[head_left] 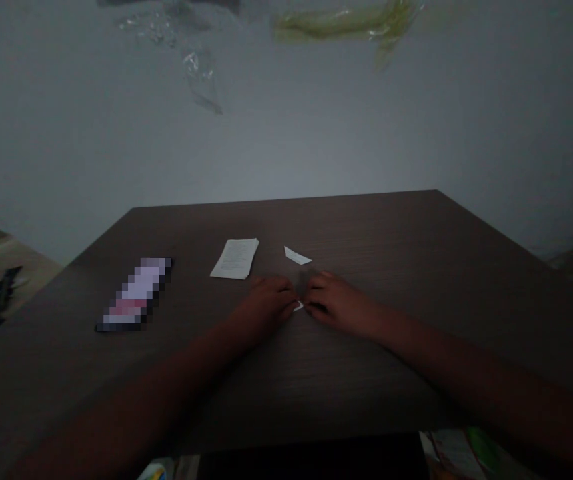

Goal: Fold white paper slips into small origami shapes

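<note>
My left hand (pixel 263 308) and my right hand (pixel 336 303) lie close together on a dark wood-grain table (pixel 366 247), fingers curled inward. Between their fingertips sits a small white paper piece (pixel 298 306), mostly hidden by the fingers. A white triangular paper scrap (pixel 297 256) lies just beyond my hands, apart from them. To its left is a small stack of printed white paper (pixel 235 259), near my left hand but not touching it.
A blurred, pixelated flat packet (pixel 136 293) lies on the table's left side. The table's far edge meets a grey wall (pixel 286 133), with clear plastic and a greenish wrap (pixel 346 23) at the top. Assorted items lie on the floor beyond the table's left edge.
</note>
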### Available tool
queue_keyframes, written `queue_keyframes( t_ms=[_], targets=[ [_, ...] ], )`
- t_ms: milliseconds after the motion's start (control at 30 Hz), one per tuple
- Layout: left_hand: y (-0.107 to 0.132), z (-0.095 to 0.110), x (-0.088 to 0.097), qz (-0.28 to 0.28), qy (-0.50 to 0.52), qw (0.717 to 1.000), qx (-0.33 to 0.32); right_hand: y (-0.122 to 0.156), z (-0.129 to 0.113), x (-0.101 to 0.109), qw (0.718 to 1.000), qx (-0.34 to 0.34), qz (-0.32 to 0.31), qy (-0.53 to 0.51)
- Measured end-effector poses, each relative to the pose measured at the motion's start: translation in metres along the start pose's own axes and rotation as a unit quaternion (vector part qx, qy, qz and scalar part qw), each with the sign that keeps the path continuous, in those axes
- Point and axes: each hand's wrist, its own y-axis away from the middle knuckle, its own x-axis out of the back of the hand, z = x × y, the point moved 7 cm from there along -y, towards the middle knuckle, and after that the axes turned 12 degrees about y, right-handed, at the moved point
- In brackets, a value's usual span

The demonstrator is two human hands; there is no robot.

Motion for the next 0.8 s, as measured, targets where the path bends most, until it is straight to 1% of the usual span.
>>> queue_keyframes(
  t_ms=[133, 233, 333, 400, 533, 700, 800],
  targets=[
    [0.000, 0.004, 0.002, -0.021, -0.018, 1.000, 0.010, 0.002, -0.005, 0.004, 1.000, 0.012, -0.018, 0.019],
    [0.001, 0.009, 0.006, -0.031, -0.026, 0.999, 0.009, 0.003, -0.008, 0.006, 0.999, 0.023, -0.034, 0.013],
    [0.004, 0.013, 0.011, -0.039, -0.019, 0.999, -0.019, 0.003, -0.011, 0.009, 0.998, 0.043, -0.043, -0.004],
    [0.008, 0.013, 0.014, -0.055, -0.012, 0.998, -0.042, 0.003, -0.009, 0.010, 0.998, 0.050, -0.043, -0.021],
    [0.015, 0.010, 0.016, -0.093, 0.014, 0.992, -0.082, 0.002, 0.001, 0.010, 0.997, 0.033, -0.039, -0.055],
    [0.017, 0.007, 0.018, -0.104, 0.016, 0.990, -0.096, 0.003, 0.004, 0.006, 0.995, 0.049, -0.037, -0.082],
    [0.016, 0.008, 0.019, -0.108, 0.018, 0.988, -0.105, 0.001, 0.008, 0.002, 0.996, 0.017, -0.020, -0.087]
  ],
)
